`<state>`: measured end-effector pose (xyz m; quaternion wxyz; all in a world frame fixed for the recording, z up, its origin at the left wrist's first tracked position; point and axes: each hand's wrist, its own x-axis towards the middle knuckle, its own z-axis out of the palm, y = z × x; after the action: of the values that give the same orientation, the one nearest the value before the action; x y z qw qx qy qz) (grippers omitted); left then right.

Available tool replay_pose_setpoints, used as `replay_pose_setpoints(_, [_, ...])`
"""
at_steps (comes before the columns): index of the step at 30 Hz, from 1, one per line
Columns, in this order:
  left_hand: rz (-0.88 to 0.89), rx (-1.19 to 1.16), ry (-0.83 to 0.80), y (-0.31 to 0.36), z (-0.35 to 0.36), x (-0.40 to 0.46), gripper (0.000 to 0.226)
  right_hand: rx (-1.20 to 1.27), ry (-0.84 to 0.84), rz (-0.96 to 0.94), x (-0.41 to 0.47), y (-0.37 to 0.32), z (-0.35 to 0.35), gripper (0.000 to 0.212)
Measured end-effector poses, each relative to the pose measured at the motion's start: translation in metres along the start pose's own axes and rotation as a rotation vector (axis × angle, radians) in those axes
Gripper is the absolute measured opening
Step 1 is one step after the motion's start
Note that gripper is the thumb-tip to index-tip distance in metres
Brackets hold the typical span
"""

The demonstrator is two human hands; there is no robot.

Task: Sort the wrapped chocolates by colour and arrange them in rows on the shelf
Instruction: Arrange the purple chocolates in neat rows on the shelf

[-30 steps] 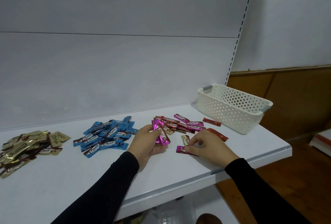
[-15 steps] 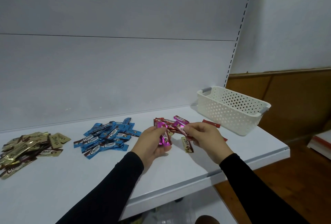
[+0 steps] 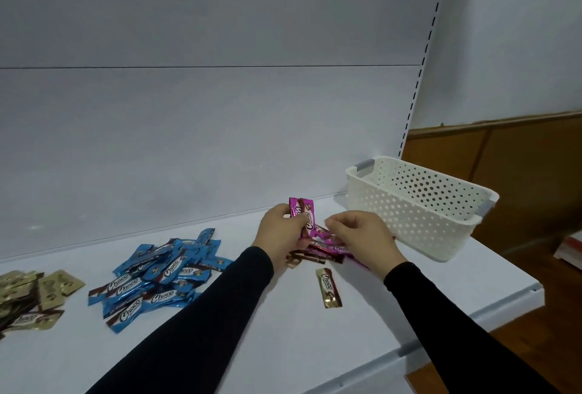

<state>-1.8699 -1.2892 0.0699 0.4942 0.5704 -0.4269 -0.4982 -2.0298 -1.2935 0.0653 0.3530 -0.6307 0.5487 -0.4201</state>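
Note:
My left hand (image 3: pixel 281 231) grips a small bunch of pink wrapped chocolates (image 3: pixel 303 211), held upright above the shelf. My right hand (image 3: pixel 362 237) hovers just to the right with fingers curled and thumb and forefinger pinched; I cannot tell whether anything is between them. Under both hands lies a loose pile of pink and dark red chocolates (image 3: pixel 326 250), partly hidden. One gold chocolate (image 3: pixel 328 288) lies alone in front of my right hand. A blue pile (image 3: pixel 163 271) sits at centre left and a gold pile (image 3: pixel 34 296) at the far left.
A white perforated basket (image 3: pixel 419 204) stands at the shelf's right end, close to my right hand. The white shelf (image 3: pixel 283 340) has a front edge running diagonally at lower right, with wooden floor beyond. A grey back panel rises behind the shelf.
My left hand has lifted the pink bunch higher and further back. My right hand let go of a gold chocolate, which now lies on the shelf, and rose toward the pink bunch.

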Motion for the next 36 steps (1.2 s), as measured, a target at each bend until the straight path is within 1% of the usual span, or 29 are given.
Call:
replay_pose_setpoints(1, [0.039,0.099,0.023,0.002,0.0,0.01,0.009,-0.133,0.021,-0.029,0.007,0.004,-0.003,0.012])
replay_pose_setpoints(2, [0.102,0.246,0.039,0.003,-0.001,0.021,0.009,-0.256,0.022,-0.056,0.014,0.008,-0.006,0.014])
replay_pose_setpoints(4, [0.259,0.582,0.045,0.004,-0.002,0.043,0.012,-0.428,-0.025,-0.105,0.025,0.014,-0.006,0.028])
replay_pose_setpoints(5, [0.324,0.715,0.035,0.005,-0.001,0.054,0.013,-0.491,-0.062,-0.135,0.03,0.017,-0.006,0.035])
replay_pose_setpoints(8, [0.449,1.013,-0.01,0.003,0.007,0.088,0.016,-0.616,-0.186,-0.21,0.041,0.023,-0.003,0.044])
replay_pose_setpoints(11, [0.51,1.203,-0.06,-0.007,0.02,0.111,0.02,-0.676,-0.272,-0.219,0.043,0.03,-0.003,0.046])
replay_pose_setpoints(14, [0.51,1.252,-0.116,-0.013,0.029,0.12,0.027,-0.692,-0.351,-0.232,0.039,0.033,-0.004,0.041])
replay_pose_setpoints(16, [0.462,1.196,-0.182,-0.01,0.03,0.116,0.035,-0.703,-0.365,-0.248,0.036,0.033,-0.005,0.038])
replay_pose_setpoints(17, [0.444,1.151,-0.188,-0.008,0.027,0.113,0.037,-0.706,-0.367,-0.256,0.035,0.033,-0.006,0.038])
replay_pose_setpoints(21, [0.42,1.048,-0.141,0.003,0.005,0.098,0.043,-0.716,-0.375,-0.284,0.033,0.036,-0.007,0.042])
replay_pose_setpoints(24, [0.439,1.031,-0.116,0.001,-0.009,0.085,0.035,-0.718,-0.386,-0.296,0.03,0.039,-0.005,0.043])
replay_pose_setpoints(25, [0.441,1.047,-0.135,0.0,-0.01,0.079,0.033,-0.711,-0.39,-0.292,0.028,0.039,-0.005,0.042])
replay_pose_setpoints(27, [0.437,1.123,-0.238,-0.004,-0.008,0.069,0.03,-0.651,-0.373,-0.291,0.025,0.039,-0.005,0.037])
replay_pose_setpoints(29, [0.455,1.223,-0.346,-0.009,-0.005,0.065,0.03,-0.563,-0.304,-0.27,0.023,0.037,-0.009,0.032])
replay_pose_setpoints(30, [0.461,1.255,-0.37,-0.01,-0.004,0.063,0.031,-0.559,-0.269,-0.253,0.022,0.036,-0.012,0.035])
replay_pose_setpoints(33, [0.468,1.306,-0.378,-0.004,-0.007,0.06,0.029,-0.659,-0.233,-0.21,0.021,0.04,-0.022,0.039])
replay_pose_setpoints(36, [0.436,1.336,-0.391,0.002,-0.011,0.058,0.025,-0.687,-0.249,-0.178,0.02,0.042,-0.024,0.031])
